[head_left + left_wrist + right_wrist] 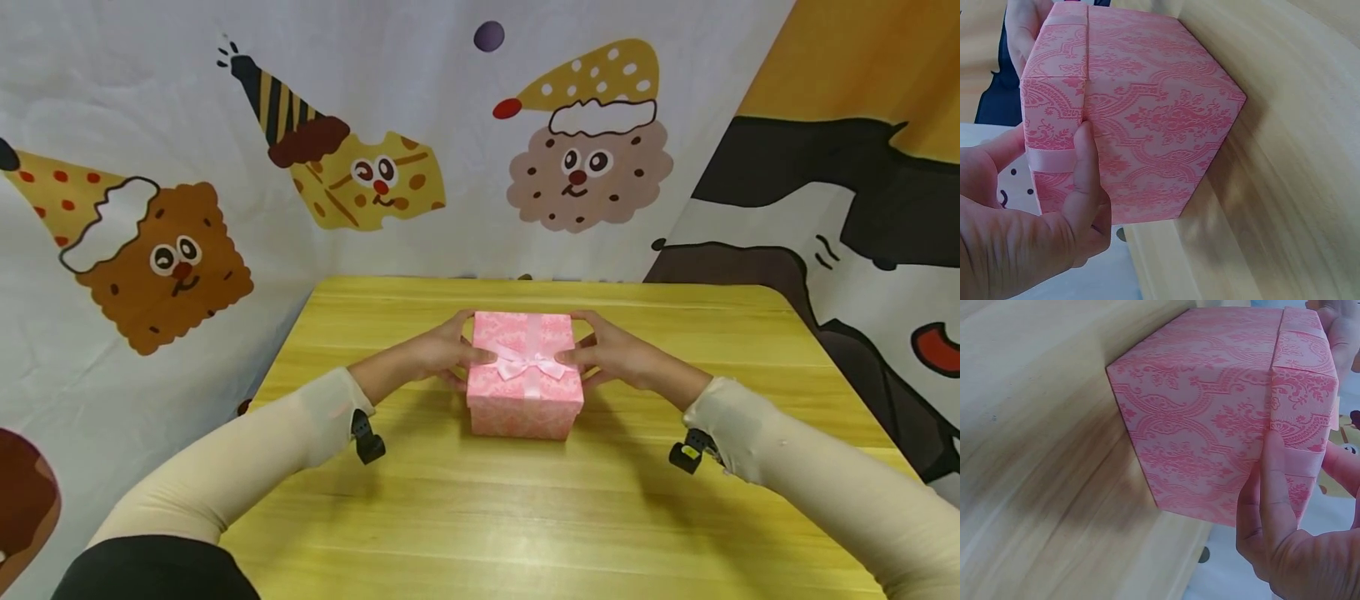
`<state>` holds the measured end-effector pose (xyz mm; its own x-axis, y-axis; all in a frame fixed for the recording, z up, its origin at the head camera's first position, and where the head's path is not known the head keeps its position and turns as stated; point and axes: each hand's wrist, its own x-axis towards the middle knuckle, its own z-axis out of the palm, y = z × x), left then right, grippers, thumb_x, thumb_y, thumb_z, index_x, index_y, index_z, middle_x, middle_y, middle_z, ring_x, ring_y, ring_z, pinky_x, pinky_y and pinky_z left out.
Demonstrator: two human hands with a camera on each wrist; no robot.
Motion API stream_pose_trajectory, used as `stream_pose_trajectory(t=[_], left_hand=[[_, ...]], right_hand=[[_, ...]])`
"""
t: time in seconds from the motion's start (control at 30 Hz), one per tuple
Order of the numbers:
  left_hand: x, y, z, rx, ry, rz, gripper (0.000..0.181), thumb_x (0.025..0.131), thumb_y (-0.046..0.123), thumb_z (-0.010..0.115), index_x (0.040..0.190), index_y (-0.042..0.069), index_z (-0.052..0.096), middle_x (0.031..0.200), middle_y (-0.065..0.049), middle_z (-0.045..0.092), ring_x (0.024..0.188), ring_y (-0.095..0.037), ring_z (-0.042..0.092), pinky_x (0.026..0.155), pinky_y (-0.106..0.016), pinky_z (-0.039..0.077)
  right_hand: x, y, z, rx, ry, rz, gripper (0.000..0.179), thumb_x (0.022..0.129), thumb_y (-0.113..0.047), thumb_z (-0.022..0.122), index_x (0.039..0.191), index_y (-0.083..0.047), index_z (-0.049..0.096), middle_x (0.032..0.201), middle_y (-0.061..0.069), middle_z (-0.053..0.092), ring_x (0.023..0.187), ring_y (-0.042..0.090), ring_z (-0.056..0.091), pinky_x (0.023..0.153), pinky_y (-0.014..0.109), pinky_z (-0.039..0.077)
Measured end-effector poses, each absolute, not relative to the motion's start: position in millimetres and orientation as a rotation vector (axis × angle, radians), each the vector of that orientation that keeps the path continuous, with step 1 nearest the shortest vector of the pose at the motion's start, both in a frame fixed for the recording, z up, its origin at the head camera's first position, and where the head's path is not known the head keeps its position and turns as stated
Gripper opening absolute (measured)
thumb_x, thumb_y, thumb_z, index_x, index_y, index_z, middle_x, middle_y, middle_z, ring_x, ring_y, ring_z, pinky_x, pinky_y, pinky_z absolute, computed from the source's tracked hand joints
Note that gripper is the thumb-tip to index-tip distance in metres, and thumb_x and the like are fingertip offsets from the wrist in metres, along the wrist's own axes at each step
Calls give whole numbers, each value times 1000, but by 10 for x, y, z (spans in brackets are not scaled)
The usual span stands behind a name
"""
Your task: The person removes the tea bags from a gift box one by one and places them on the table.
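A pink patterned gift box [519, 418] stands on the wooden table, its lid [504, 332] seated on top. Across the lid runs a pale pink ribbon tied in a bow [529, 364]. My left hand [447, 348] grips the lid from the left, thumb on the top face and fingers along the side. From the right, my right hand [617, 353] holds it the same way. Both wrist views show fingertips at the lower edge of the lid's rim, against the box wall [1166, 119]. The inside of the box is hidden.
The yellow wooden table [480, 517] extends around the box. Behind it hangs a white cloth [420, 50] printed with cartoon biscuits and cheese in party hats. Dark straps with small devices [367, 437] sit at both sleeve cuffs.
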<state>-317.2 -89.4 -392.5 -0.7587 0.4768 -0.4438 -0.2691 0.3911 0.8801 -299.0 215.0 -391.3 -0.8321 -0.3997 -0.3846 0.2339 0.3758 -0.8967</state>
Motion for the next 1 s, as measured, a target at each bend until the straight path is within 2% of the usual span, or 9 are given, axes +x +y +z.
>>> stream_pose_trajectory(t=[0.1,0.3,0.53,0.83,1.0], left_hand=[[-3180,-905,-3881,190,1980,1428,105,97,23,74,166,27,-5,134,-24,49,109,-34,63,80,-48,61],[-3207,-939,-3809,205,1980,1438,105,97,25,74,166,29,-5,138,-23,45,118,-38,59,90,-56,57],[-3259,-1022,-3725,234,2004,1446,105,97,26,74,166,26,-5,136,-23,44,119,-36,57,81,-48,61],[-3277,-1226,-3710,207,2010,1461,104,97,25,74,166,28,-4,140,-24,40,120,-38,56,80,-46,61],[-3263,-1376,-3712,180,2021,1467,103,97,24,73,167,28,-3,139,-24,40,113,-34,56,79,-45,60]], right_hand=[[-3007,2147,-3874,-142,2090,-1480,97,98,-22,72,165,-16,2,134,31,45,99,33,67,82,47,61],[-3043,2145,-3777,-160,2109,-1470,98,99,-23,72,166,-16,1,136,32,45,101,35,66,82,48,61],[-3081,2088,-3677,-169,2120,-1471,100,98,-23,74,166,-19,1,138,32,43,103,36,66,84,48,60],[-3132,1884,-3650,-179,2116,-1469,100,97,-24,75,166,-20,2,137,31,44,101,34,65,83,48,60],[-3158,1711,-3652,-184,2110,-1463,99,97,-22,75,165,-19,4,132,29,47,98,31,66,84,49,60]])
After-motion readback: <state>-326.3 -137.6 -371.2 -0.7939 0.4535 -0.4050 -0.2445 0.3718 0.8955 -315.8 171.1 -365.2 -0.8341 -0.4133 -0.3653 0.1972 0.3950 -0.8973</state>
